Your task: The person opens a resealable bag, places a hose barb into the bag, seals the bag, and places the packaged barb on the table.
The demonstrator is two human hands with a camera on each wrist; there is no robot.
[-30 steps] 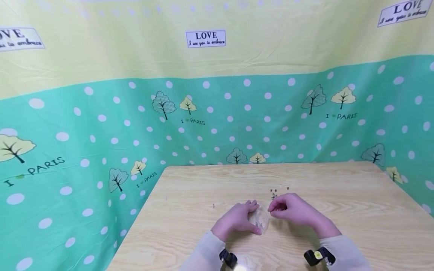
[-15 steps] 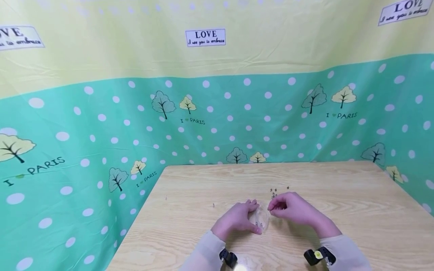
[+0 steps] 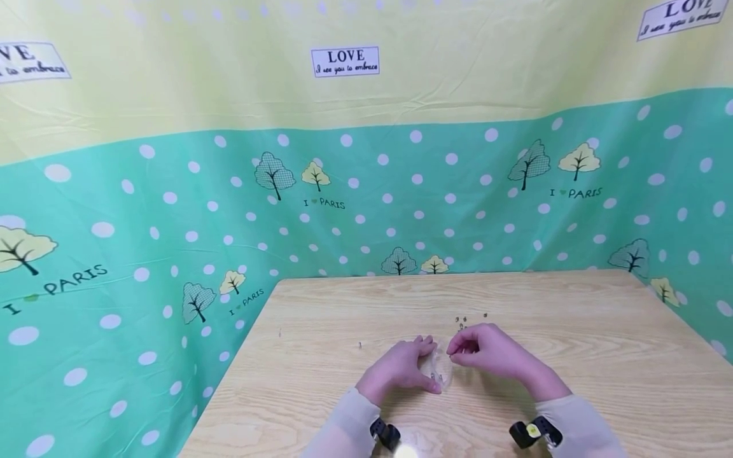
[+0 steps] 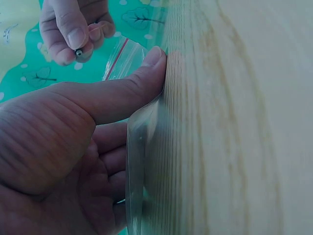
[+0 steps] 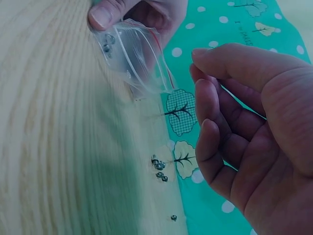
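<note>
My left hand [image 3: 401,367] holds a clear zip-lock bag [image 5: 131,56] against the wooden table, its thumb on one side and fingers on the other. A red line runs along the bag's mouth, which faces my right hand [image 3: 487,348]. Several small shiny metal pieces [image 5: 108,43] lie inside near the left thumb. In the left wrist view, the right thumb and index finger pinch a small round dark metal piece [image 4: 78,52], too small to tell its exact kind. The right hand hovers just beside the bag's mouth; in the right wrist view its pinched piece is hidden.
Several similar loose metal pieces [image 5: 159,165] lie on the table [image 3: 321,381] beyond the right hand, with one piece [image 3: 485,315] a little apart. Another tiny piece [image 3: 360,345] lies left of the left hand. A patterned green and yellow curtain [image 3: 355,172] hangs behind the table.
My right hand has shifted slightly left, closer to the bag's mouth. The left hand and the bag stay almost in place.
</note>
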